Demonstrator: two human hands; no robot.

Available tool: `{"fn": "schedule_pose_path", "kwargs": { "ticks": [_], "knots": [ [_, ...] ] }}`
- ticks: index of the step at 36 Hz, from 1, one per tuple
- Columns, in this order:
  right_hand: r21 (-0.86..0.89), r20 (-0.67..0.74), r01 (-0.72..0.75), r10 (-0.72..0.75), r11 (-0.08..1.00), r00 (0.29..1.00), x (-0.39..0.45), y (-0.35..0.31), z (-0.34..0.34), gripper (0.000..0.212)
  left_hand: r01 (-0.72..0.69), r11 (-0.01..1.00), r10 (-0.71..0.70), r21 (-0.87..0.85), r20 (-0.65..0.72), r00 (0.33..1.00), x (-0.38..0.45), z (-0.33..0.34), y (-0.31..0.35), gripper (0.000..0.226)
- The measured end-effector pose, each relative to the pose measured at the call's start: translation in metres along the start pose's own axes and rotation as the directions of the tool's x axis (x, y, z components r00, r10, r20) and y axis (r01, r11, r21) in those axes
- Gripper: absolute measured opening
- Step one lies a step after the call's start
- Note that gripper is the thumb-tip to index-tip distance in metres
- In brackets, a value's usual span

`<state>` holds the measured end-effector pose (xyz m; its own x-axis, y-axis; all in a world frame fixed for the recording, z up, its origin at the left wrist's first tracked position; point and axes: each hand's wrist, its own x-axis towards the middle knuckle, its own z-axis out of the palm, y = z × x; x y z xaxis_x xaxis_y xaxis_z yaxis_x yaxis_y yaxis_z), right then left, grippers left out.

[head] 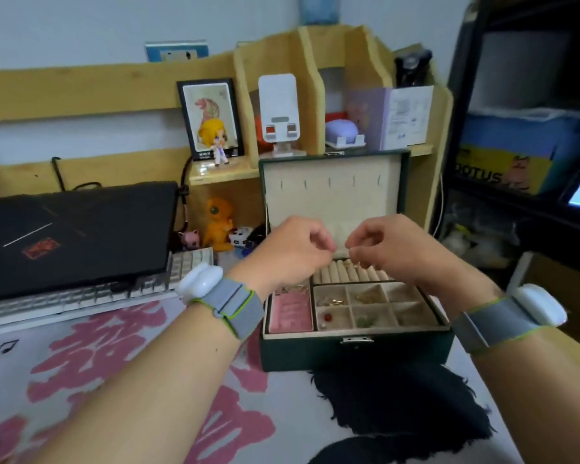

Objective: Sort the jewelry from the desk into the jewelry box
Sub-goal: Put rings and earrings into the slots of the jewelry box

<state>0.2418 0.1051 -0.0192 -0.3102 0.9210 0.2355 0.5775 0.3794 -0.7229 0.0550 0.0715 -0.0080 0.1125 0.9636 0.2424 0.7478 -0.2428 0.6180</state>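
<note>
i have both hands over the open jewelry box (355, 349), which sits on the table (121, 363) with its lid up. the left hand (295, 249) and right hand (385, 246) have fingers curled toward each other above the ring rolls (349, 272), seemingly pinching something tiny; i can't tell what, it's too small and blurred. my worry: such a fine piece could slip and drop into the wrong compartment (365, 296), or tangle with what already lies there.
</note>
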Motion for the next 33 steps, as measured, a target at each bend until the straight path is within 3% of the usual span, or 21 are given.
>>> {"fn": "schedule_pose_path", "kwargs": {
  "ticks": [8,33],
  "knots": [
    [-0.07,0.19,0.09,-0.075,0.993,0.979,0.025,0.014,0.0,0.011,0.11,0.993,-0.11,-0.038,0.019,0.994,0.017,0.016,-0.015,0.01],
    [-0.13,0.229,0.153,-0.121,0.98,0.966,0.028,0.028,0.013,0.012,0.063,0.997,-0.065,0.043,0.06,0.996,0.019,0.024,-0.024,0.011]
  ]
}}
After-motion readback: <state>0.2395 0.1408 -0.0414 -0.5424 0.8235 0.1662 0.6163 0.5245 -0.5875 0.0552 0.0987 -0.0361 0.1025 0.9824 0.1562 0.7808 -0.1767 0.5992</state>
